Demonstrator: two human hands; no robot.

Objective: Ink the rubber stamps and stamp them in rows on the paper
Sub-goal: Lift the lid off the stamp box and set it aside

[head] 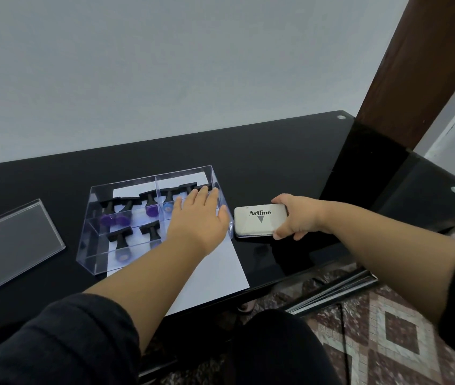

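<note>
The stamps (148, 202) lie in a clear box (222, 187) with thin walls inside. The box sits on the paper (220, 269), and the paper lies flat on the black, shiny desk (276, 162).

Each stamp has a black handle and a round end. Some ends are purple and one is blue. They look small, light and hard, so they should be easy to lift. The black handle looks like the best place to take hold, with the round end kept down.

The left hand (197, 218) is spread flat over the right side of the box, with straight fingers. It holds nothing.

The right hand (300, 216) grips the ink pad (259, 220) by its right end, thumb near and fingers far. The pad is a flat case with round corners, and its lid is shut. It sits on the desk just beside the box. It looks smooth and may slip.

A clear lid (12, 240) lies on the desk, well to the left. The paper is thin and could slide on the shiny desk.
</note>
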